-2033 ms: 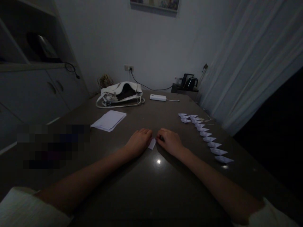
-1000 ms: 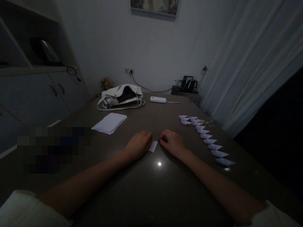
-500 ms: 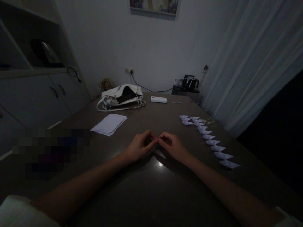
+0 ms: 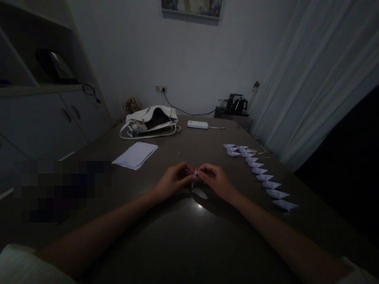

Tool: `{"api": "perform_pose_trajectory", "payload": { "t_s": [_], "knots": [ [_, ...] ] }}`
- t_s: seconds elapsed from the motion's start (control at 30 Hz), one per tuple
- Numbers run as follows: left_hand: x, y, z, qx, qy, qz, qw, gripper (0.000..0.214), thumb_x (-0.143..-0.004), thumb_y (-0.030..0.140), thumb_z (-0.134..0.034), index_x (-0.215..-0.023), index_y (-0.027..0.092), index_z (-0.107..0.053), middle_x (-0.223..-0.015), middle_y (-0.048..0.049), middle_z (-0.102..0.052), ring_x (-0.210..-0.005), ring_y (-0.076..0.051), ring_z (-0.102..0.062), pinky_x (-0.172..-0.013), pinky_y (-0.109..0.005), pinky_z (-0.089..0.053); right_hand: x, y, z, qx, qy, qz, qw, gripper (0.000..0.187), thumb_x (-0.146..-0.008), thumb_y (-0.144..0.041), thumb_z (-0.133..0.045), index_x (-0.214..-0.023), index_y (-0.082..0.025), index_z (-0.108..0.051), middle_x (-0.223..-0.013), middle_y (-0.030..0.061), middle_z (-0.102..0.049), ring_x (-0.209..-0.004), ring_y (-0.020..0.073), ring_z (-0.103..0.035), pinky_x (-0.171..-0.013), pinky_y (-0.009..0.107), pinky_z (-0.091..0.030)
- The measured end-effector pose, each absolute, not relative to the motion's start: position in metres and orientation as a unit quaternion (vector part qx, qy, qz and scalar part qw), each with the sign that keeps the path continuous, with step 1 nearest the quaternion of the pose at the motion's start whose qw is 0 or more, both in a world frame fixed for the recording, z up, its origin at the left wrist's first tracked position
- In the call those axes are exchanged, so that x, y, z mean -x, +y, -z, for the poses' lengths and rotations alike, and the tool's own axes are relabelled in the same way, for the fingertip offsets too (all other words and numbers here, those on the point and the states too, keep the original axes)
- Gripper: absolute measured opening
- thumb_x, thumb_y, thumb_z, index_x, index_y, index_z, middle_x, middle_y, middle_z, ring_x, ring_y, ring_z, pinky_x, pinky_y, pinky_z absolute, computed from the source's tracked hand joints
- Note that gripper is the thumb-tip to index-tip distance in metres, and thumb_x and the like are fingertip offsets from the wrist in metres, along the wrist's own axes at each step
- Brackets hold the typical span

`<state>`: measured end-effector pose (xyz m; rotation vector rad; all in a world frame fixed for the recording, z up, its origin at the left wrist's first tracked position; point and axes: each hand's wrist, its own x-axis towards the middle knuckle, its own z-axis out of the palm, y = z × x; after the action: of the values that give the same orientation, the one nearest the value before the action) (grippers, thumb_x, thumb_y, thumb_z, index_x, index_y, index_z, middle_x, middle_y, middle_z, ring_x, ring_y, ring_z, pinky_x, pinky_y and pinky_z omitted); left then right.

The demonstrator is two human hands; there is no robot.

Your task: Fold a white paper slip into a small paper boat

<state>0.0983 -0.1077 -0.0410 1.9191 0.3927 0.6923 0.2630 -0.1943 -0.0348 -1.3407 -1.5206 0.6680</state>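
A small folded piece of white paper (image 4: 194,182) is held upright over the middle of the table, seen nearly edge-on. My left hand (image 4: 175,179) pinches it from the left between thumb and fingers. From the right, the thumb and fingertips of my right hand (image 4: 215,178) close on the same paper. Its exact shape is partly hidden by my fingertips. To the right, several white paper boats (image 4: 264,177) stand in a slanting row. A stack of white paper sheets (image 4: 136,155) lies left of my hands.
A white handbag (image 4: 151,121) lies gaping at the back of the dark table (image 4: 189,244). Beside it is a white power bank (image 4: 197,124) with a short cable. A black kettle (image 4: 239,105) stands by the far wall. The table's left part is blurred out.
My fingertips have parted slightly, and the folded paper between them now shows more, turned edge-on. The view has shifted a little; the boats and the stack stay in place.
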Motion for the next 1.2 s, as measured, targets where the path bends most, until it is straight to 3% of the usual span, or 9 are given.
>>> {"api": "perform_pose_trajectory", "payload": {
  "t_s": [0.43,0.63,0.9,1.07,1.2],
  "knots": [
    [-0.099,-0.108,0.04,-0.776,0.195,-0.303,0.518,0.032,-0.08,0.042,-0.062,-0.094,0.014,-0.054,-0.083,-0.0044,-0.063,-0.073,-0.015,-0.061,-0.064,-0.026,-0.048,-0.268,-0.193,0.035,0.575,-0.597,-0.248,0.501,0.018,-0.081,-0.031,-0.053,-0.072,-0.016,-0.058,-0.065,0.0005,-0.056,-0.06,0.0119,-0.052,-0.053,0.022,-0.039],
    [-0.1,-0.111,0.038,-0.795,0.185,-0.294,0.497,0.032,-0.079,0.041,-0.064,-0.093,0.014,-0.053,-0.082,-0.0041,-0.063,-0.072,-0.015,-0.061,-0.066,-0.027,-0.048,-0.262,-0.197,0.034,0.561,-0.619,-0.257,0.485,0.026,-0.084,-0.041,-0.054,-0.078,-0.017,-0.059,-0.073,0.0018,-0.06,-0.065,0.0122,-0.055,-0.059,0.023,-0.042],
    [-0.1,-0.107,0.039,-0.772,0.167,-0.299,0.535,0.024,-0.085,0.037,-0.055,-0.091,0.014,-0.053,-0.081,-0.0019,-0.058,-0.072,-0.013,-0.056,-0.063,-0.023,-0.044,-0.261,-0.194,0.035,0.559,-0.592,-0.302,0.495,0.019,-0.079,-0.036,-0.058,-0.077,-0.017,-0.056,-0.07,0.0009,-0.059,-0.062,0.0119,-0.055,-0.056,0.023,-0.044],
    [-0.1,-0.104,0.042,-0.791,0.207,-0.306,0.487,0.019,-0.084,0.03,-0.05,-0.094,0.014,-0.054,-0.077,-0.0015,-0.056,-0.066,-0.012,-0.051,-0.057,-0.022,-0.039,-0.269,-0.189,0.04,0.599,-0.554,-0.302,0.492,0.009,-0.076,-0.025,-0.054,-0.073,-0.017,-0.054,-0.061,-0.001,-0.056,-0.051,0.0103,-0.052,-0.048,0.021,-0.041],
    [-0.099,-0.103,0.043,-0.824,0.227,-0.289,0.432,0.022,-0.08,0.028,-0.053,-0.098,0.014,-0.055,-0.09,-0.005,-0.061,-0.069,-0.014,-0.053,-0.06,-0.024,-0.041,-0.27,-0.19,0.041,0.637,-0.57,-0.26,0.449,0.005,-0.075,-0.02,-0.054,-0.071,-0.017,-0.054,-0.059,-0.0005,-0.058,-0.051,0.0106,-0.053,-0.049,0.021,-0.041]
  ]
}}
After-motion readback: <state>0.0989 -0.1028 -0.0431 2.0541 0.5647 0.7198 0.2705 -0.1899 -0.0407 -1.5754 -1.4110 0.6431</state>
